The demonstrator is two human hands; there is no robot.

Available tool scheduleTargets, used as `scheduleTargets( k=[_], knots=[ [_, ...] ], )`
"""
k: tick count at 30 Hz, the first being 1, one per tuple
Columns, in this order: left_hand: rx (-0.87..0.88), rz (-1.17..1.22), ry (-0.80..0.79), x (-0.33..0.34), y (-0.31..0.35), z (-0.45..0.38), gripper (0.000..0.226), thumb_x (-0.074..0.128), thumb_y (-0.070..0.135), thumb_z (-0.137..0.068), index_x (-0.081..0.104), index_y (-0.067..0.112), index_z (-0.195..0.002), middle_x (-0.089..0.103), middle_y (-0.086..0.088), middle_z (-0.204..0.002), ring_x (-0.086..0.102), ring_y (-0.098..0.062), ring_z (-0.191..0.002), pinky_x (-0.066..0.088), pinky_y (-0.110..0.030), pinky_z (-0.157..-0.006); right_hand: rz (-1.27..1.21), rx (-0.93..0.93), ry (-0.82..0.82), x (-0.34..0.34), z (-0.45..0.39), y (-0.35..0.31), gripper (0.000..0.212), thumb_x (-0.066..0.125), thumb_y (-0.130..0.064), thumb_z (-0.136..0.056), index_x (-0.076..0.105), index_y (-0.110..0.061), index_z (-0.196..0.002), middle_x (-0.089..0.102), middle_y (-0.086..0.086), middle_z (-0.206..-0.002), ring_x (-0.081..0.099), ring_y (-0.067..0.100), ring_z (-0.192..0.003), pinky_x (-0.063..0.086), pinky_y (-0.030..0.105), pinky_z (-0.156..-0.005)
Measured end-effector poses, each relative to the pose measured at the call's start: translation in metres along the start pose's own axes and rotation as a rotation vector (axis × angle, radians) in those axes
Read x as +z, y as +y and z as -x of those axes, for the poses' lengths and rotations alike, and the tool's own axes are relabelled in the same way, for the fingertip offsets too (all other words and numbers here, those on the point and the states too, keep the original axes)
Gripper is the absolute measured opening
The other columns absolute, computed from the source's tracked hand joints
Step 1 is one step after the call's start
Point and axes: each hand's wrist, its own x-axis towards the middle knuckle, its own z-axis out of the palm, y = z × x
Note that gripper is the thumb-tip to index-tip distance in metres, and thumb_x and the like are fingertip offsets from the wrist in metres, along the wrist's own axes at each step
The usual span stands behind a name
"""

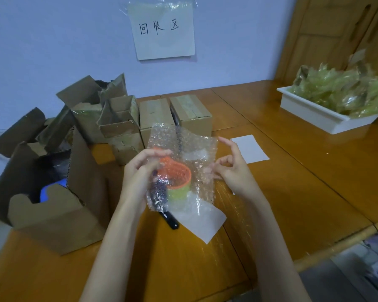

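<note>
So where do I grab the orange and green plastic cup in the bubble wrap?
Probably round its curved side wall, coming from the left, as the left hand does. The orange and green plastic cup has its open mouth up, and the clear bubble wrap hangs loose around it.

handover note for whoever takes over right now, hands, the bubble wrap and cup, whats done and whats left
Left hand grips the bubble wrap with the orange and green cup in it.
Right hand pinches the wrap's right edge.
Done: wrap spread open, cup showing.
Left: probably free the cup and set both down; black-handled tool lies on the table beneath.
</note>
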Motion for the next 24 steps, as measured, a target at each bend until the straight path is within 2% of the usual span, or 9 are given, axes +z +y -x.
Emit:
scheduleTargets(
  k=[3,7,10,13,14,17,20,21,24],
  knots=[
    [-0.001,-0.13,0.019,-0.007,-0.002,-0.001,0.027,0.063,-0.001,-0.085,0.073,0.023,-0.093,0.07,0.004,-0.109,0.06,-0.016,-0.096,0.045,-0.023,-0.071,0.009,-0.073,0.018,0.006,0.003,0.005,0.038,0.057,-0.005,-0.094,0.051,-0.034,-0.118,0.055,0.01,-0.102,0.07,0.018,-0.08,0.059,0.025,-0.066],
    [0.043,-0.221,0.035,-0.017,-0.006,-0.002,0.031,0.069,0.001,-0.083,0.073,0.03,-0.092,0.071,0.003,-0.109,0.065,-0.016,-0.093,0.051,-0.029,-0.077,0.166,-0.131,-0.117,0.012,0.01,0.01,0.012,0.064,-0.024,-0.091,0.066,-0.028,-0.102,0.055,-0.02,-0.106,0.056,0.005,-0.105,0.046,0.008,-0.081],
    [0.056,-0.199,0.083,-0.018,-0.008,0.0,0.03,0.071,0.001,-0.082,0.073,0.029,-0.092,0.072,0.001,-0.106,0.064,-0.009,-0.084,0.053,-0.021,-0.071,0.168,0.012,-0.176,0.015,0.013,0.015,0.027,0.075,-0.025,-0.081,0.068,-0.033,-0.106,0.064,-0.012,-0.111,0.06,0.008,-0.104,0.052,0.026,-0.085],
    [0.019,-0.158,0.109,-0.02,-0.012,-0.001,0.031,0.07,0.003,-0.083,0.073,0.029,-0.099,0.072,0.001,-0.106,0.066,-0.013,-0.094,0.053,-0.027,-0.079,0.086,0.109,-0.191,0.013,0.014,0.013,0.041,0.071,-0.002,-0.08,0.064,-0.027,-0.112,0.065,-0.006,-0.09,0.064,0.01,-0.076,0.052,0.023,-0.063],
    [0.002,-0.152,0.104,-0.02,-0.012,-0.001,0.033,0.069,0.002,-0.084,0.072,0.03,-0.102,0.071,0.003,-0.104,0.066,-0.013,-0.096,0.054,-0.029,-0.081,0.051,0.108,-0.177,0.012,0.015,0.012,0.043,0.069,0.002,-0.08,0.063,-0.025,-0.113,0.063,-0.007,-0.088,0.063,0.011,-0.073,0.051,0.022,-0.062],
    [-0.01,-0.227,0.046,-0.019,-0.016,-0.002,0.046,0.065,-0.006,-0.084,0.068,0.025,-0.117,0.068,0.004,-0.098,0.063,-0.016,-0.095,0.051,-0.022,-0.074,-0.007,0.097,-0.09,0.006,0.014,0.006,0.043,0.064,0.003,-0.085,0.062,-0.022,-0.12,0.06,-0.013,-0.105,0.06,0.005,-0.092,0.048,0.016,-0.078],
    [0.027,-0.304,-0.004,-0.019,-0.019,-0.003,0.057,0.065,-0.012,-0.08,0.064,0.024,-0.124,0.065,0.005,-0.118,0.058,-0.018,-0.103,0.046,-0.015,-0.071,-0.005,0.093,-0.043,0.002,0.015,0.003,0.046,0.055,0.002,-0.091,0.058,-0.021,-0.13,0.054,-0.021,-0.114,0.051,-0.01,-0.08,0.04,0.007,-0.069],
    [0.044,-0.317,-0.02,-0.019,-0.019,-0.003,0.059,0.066,-0.012,-0.08,0.062,0.023,-0.127,0.065,0.007,-0.12,0.058,-0.015,-0.106,0.047,-0.013,-0.069,-0.001,0.091,-0.036,0.0,0.015,0.002,0.048,0.052,0.003,-0.091,0.056,-0.021,-0.132,0.052,-0.022,-0.114,0.05,-0.01,-0.084,0.041,0.007,-0.07],
    [0.082,-0.392,-0.029,-0.019,-0.017,-0.004,0.062,0.072,-0.007,-0.078,0.058,0.024,-0.13,0.062,0.008,-0.116,0.06,-0.013,-0.101,0.053,-0.021,-0.075,0.04,0.117,-0.046,-0.002,0.015,0.005,0.062,0.057,0.007,-0.084,0.049,-0.022,-0.138,0.053,-0.008,-0.112,0.055,0.004,-0.099,0.053,0.027,-0.088]
  ],
)
